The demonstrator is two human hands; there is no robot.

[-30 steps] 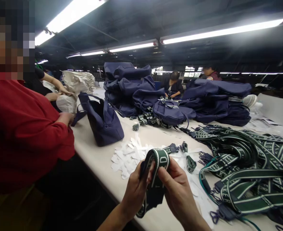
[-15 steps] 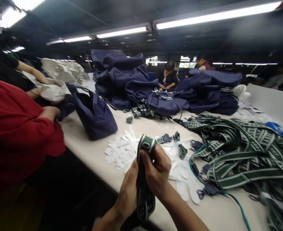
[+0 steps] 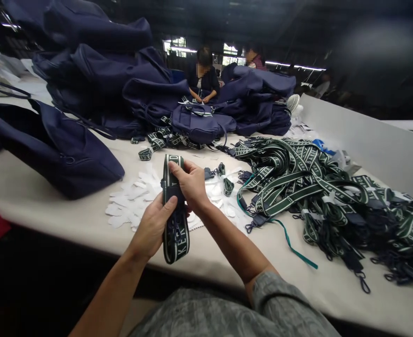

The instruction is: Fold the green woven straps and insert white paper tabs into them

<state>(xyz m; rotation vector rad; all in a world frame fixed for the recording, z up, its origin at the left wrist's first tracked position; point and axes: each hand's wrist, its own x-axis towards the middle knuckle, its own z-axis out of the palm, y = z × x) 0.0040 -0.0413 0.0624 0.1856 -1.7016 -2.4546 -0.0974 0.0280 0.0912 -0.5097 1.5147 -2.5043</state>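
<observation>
Between my hands is a green lettered bag strap (image 3: 177,243), folded into a long upright loop, with dark navy parts at its middle. My left hand (image 3: 153,224) grips its left side, thumb pressed across the front. My right hand (image 3: 190,185) pinches the upper part, thumb on the green webbing. Both hands are closed on the strap, above the table's near edge. Just beyond them lie loose white cut pieces (image 3: 132,199), and a small coiled strap (image 3: 227,185) rests on some of these.
A large heap of green straps (image 3: 297,178) with dark clips spreads to the right. A navy bag (image 3: 76,154) stands at the left, and stacked navy bags (image 3: 104,70) rise behind. A grey panel (image 3: 360,135) bounds the far right. Another person (image 3: 206,79) sits across the table.
My view has swung right and down, so the red-sleeved person has almost left it. The strap loop now hangs straighter, and my left hand grips it across its middle.
</observation>
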